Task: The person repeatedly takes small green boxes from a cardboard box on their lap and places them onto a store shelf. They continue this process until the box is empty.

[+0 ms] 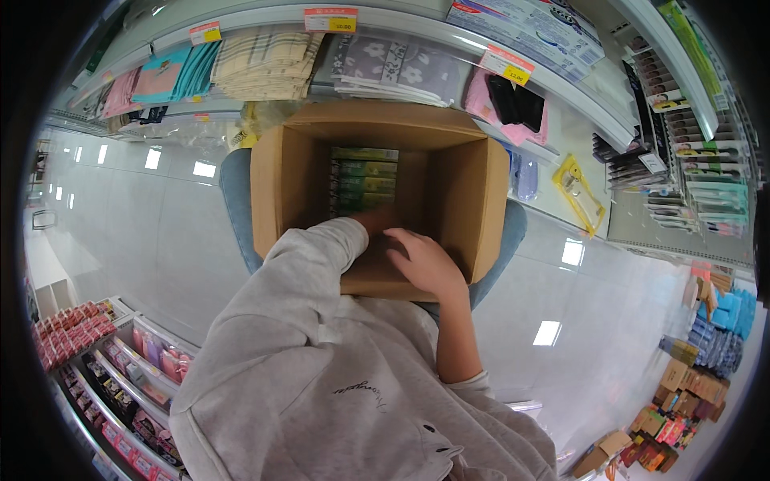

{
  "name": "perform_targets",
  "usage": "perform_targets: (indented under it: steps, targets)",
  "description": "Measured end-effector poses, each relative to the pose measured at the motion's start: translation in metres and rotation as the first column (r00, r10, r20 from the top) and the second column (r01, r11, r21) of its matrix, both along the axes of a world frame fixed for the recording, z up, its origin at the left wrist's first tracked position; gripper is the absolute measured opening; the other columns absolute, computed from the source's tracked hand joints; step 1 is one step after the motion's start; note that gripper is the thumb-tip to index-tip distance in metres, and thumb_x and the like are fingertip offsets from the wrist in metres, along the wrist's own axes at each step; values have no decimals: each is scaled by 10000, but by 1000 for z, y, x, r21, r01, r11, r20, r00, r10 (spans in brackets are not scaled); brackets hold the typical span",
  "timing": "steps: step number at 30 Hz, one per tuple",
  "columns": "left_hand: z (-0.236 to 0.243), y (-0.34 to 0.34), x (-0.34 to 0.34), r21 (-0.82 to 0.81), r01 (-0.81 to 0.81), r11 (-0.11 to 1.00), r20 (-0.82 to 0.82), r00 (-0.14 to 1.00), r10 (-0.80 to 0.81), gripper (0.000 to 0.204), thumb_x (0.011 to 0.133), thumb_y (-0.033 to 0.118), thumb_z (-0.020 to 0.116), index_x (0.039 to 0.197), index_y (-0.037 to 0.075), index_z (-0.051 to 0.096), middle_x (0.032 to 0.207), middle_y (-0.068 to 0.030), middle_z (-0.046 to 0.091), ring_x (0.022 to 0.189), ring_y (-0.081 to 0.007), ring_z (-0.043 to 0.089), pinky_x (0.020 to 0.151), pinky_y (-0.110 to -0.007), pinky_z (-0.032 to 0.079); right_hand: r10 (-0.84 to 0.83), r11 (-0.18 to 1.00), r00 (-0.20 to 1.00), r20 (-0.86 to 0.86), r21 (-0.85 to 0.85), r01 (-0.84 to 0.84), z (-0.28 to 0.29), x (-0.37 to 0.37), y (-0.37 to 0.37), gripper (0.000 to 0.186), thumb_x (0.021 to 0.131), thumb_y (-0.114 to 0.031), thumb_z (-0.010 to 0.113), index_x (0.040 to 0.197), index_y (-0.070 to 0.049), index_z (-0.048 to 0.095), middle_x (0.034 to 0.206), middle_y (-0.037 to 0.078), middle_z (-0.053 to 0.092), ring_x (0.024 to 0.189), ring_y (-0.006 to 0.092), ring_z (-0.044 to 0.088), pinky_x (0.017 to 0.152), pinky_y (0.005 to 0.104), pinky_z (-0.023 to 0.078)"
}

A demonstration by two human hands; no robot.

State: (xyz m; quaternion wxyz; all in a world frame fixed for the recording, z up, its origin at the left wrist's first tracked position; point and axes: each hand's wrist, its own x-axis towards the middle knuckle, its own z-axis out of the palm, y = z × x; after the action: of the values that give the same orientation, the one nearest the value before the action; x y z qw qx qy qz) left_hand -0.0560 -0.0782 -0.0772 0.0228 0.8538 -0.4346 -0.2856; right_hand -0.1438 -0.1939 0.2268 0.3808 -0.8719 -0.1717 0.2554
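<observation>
An open cardboard box [475, 204] stands between my knees. Along its far left inside lies a row of several flat green and yellow cartons [365, 170]. My left hand [375, 219] reaches down into the box at the near end of that row. It is dark and partly behind the sleeve, so its fingers cannot be made out. My right hand [429, 263] lies over the near right part of the box opening. Its thumb and fingers are apart, with nothing seen in them.
Ahead, a shelf carries folded striped cloths [269, 64], grey patterned cloths [393, 68] and a dark phone [516, 103] on pink cloth. Hanging goods [706, 160] fill the right rack. A low display shelf [132, 377] stands at lower left; stacked cartons [682, 393] are at lower right.
</observation>
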Motion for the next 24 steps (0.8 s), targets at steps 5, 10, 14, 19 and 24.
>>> perform_targets:
  steps: [5,10,14,19,24]
  targets:
    - [15,0,1,19,45,999,1,999,-45,315,666,191,797,966,106,757,959,-99,759,883,-318,719,749,-438,566,0,1000,1000,-14,4,0,2,2,1,378,957,-200,605,1305,-58,569,1217,194,662,1122,396,617,929,454,511]
    - [73,-3,15,78,165,983,-49,986,-161,339,639,194,820,959,104,756,945,-96,758,878,-315,717,745,-436,564,-64,998,998,-20,-20,63,6,4,1,419,940,-209,627,1326,-61,559,1216,185,662,1099,377,634,905,453,523]
    - [189,-16,41,212,334,918,-158,939,-305,359,618,197,839,954,103,755,933,-94,757,874,-313,715,742,-435,563,-330,943,920,211,130,308,14,7,6,538,880,-112,692,1387,-52,523,1118,157,668,1021,337,657,878,409,542]
    - [329,-15,82,214,449,868,-314,872,-374,487,551,204,883,995,67,737,947,-93,750,911,-307,707,746,-450,556,-744,639,614,262,546,542,45,4,7,827,806,-37,792,1515,-49,367,1253,136,607,1146,263,600,979,403,499]
    - [443,27,77,-272,229,935,-151,949,-276,476,610,215,863,1024,49,697,939,-94,730,816,-289,683,676,-423,515,-610,627,792,11,617,475,40,2,-8,936,766,-136,870,1521,-14,331,1339,148,583,1202,260,587,1005,397,486]
